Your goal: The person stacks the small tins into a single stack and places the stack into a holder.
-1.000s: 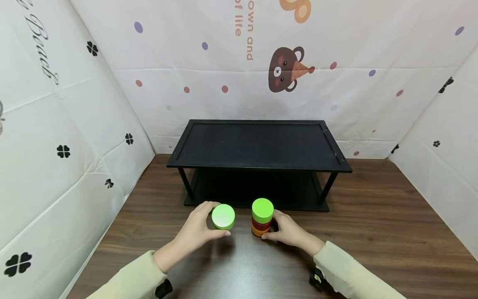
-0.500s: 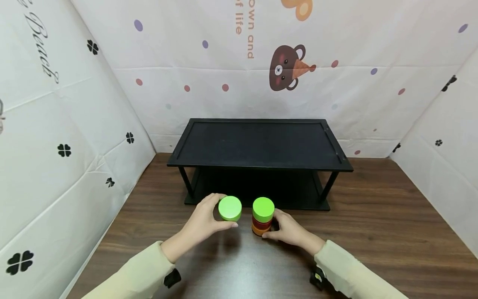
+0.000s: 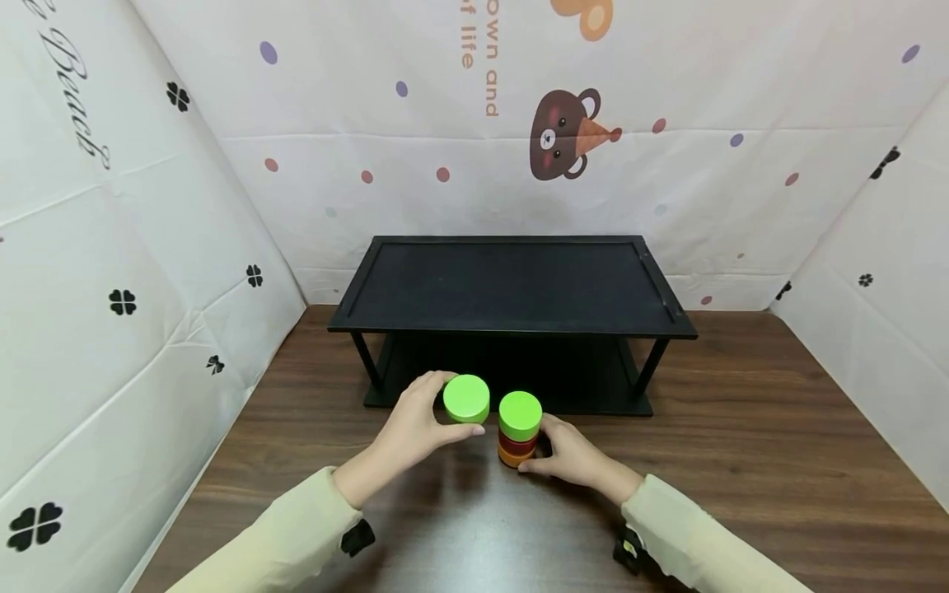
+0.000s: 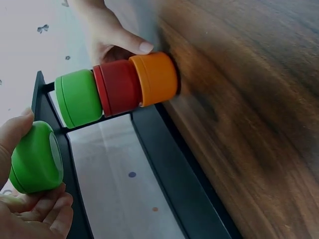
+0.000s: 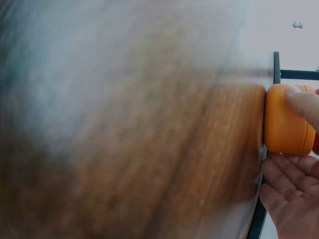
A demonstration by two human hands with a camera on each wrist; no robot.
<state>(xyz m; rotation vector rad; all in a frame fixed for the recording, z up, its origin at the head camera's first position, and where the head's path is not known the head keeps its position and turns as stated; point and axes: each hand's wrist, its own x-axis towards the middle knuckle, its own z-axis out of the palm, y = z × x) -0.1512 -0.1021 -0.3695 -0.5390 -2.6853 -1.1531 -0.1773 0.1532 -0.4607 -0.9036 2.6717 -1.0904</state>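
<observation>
My left hand (image 3: 415,427) pinches a small round green jar (image 3: 467,399) between thumb and fingers, above the table and just left of a stack. That stack has an orange jar (image 4: 156,78) at the bottom, a dark red jar (image 4: 119,87) in the middle and a second green jar (image 3: 521,414) on top. Around the orange jar, low on the right side, my right hand (image 3: 569,457) grips with thumb and fingers. In the left wrist view the held green jar (image 4: 37,158) is level with the top of the stack and apart from it.
A black two-level rack (image 3: 497,284) stands behind the jars on the brown wooden table (image 3: 741,445). Its lower shelf (image 3: 511,375) lies close behind the stack. White printed cloth (image 3: 356,99) encloses the back and both sides.
My left hand has moved right and forward with the green jar, bringing it nearer the stack's top. The right hand and the stack have stayed in place.
</observation>
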